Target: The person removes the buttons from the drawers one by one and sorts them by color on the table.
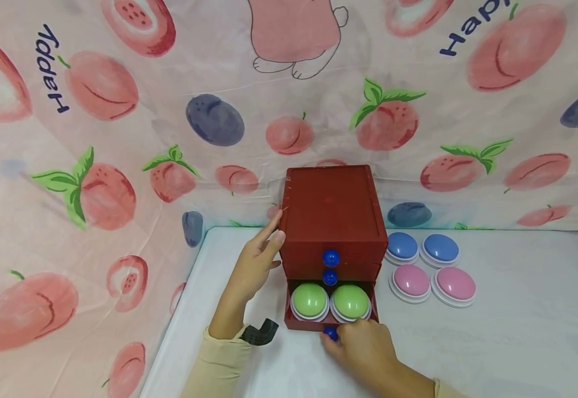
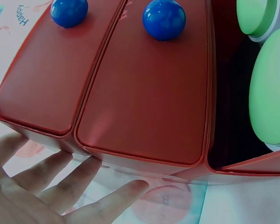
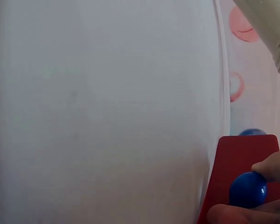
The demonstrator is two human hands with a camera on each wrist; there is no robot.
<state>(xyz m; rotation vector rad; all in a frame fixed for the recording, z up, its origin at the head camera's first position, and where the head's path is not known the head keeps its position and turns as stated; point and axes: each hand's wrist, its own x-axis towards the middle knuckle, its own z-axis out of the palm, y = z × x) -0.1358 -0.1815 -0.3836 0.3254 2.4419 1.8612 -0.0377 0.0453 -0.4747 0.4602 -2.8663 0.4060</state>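
Observation:
A dark red drawer cabinet (image 1: 329, 204) stands on the table with its bottom drawer (image 1: 301, 325) pulled out. Two green dome-topped discs with white bases, a left one (image 1: 309, 300) and a right one (image 1: 351, 301), sit side by side in that drawer. My right hand (image 1: 366, 348) pinches the drawer's blue round knob (image 3: 248, 190) between thumb and fingers. Against the cabinet's left side rests my left hand (image 1: 254, 265), its fingers (image 2: 114, 198) spread and fairly straight. The upper two drawers are closed, each with a blue knob (image 1: 331, 258).
Right of the cabinet, two blue discs (image 1: 441, 248) lie behind two pink discs (image 1: 453, 284) on the white table (image 1: 527, 309). A fruit-patterned cloth (image 1: 289, 99) hangs close behind the cabinet and along the left. A black strap (image 1: 260, 333) circles the left wrist.

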